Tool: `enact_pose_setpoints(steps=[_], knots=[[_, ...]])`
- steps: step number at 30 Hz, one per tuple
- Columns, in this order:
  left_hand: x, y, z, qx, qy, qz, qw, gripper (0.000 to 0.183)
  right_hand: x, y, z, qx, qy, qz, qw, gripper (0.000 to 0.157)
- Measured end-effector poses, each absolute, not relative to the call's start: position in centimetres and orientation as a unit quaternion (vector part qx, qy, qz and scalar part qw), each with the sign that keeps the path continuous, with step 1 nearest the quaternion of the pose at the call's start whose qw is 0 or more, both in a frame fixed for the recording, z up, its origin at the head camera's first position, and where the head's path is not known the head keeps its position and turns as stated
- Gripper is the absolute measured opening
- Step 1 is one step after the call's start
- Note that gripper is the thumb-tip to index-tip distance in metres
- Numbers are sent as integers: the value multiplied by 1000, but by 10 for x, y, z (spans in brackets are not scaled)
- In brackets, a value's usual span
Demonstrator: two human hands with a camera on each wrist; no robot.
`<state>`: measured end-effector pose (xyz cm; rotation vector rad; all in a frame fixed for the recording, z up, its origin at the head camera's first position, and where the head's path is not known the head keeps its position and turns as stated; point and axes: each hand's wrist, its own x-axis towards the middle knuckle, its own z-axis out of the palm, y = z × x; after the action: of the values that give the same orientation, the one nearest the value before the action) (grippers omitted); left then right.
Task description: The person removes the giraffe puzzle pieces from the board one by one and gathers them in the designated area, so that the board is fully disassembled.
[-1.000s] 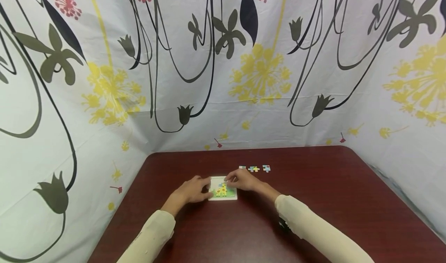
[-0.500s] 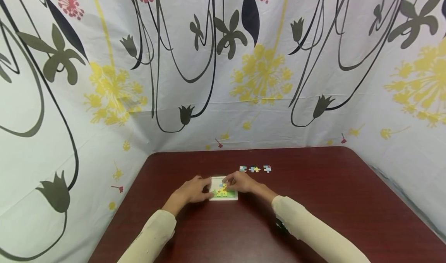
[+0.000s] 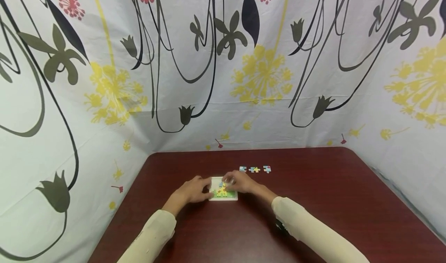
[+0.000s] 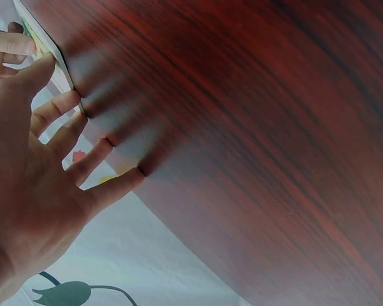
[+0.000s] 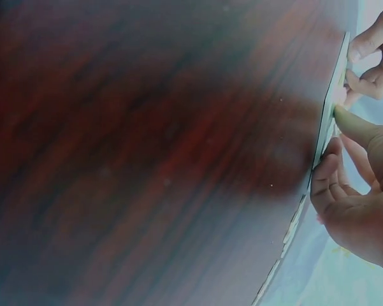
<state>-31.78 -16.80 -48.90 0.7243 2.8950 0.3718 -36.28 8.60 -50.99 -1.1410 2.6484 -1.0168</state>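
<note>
A small white-rimmed puzzle tray lies on the table, showing a yellow giraffe on green. My left hand steadies its left side, thumb at the near corner; in the left wrist view the fingers of that left hand are spread, their tips down at the tray edge. Over the tray's upper right, my right hand has curled fingers and pinches a puzzle piece, mostly hidden by the fingertips. The right wrist view shows the right thumb against the tray.
Behind the tray, three loose puzzle pieces lie in a row: a left one, a middle one and a right one. The dark red table extends around, with flower-patterned cloth behind and at both sides.
My right hand has shifted slightly left over the tray, and the left loose piece shows more fully. The left hand stays in place.
</note>
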Motion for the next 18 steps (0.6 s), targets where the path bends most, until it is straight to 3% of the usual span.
enact_pose_setpoints(steps=[18], knots=[[-318,-168,-489,235,960,129,76,27,-363,83,-511,-388,843,-369,34,24]])
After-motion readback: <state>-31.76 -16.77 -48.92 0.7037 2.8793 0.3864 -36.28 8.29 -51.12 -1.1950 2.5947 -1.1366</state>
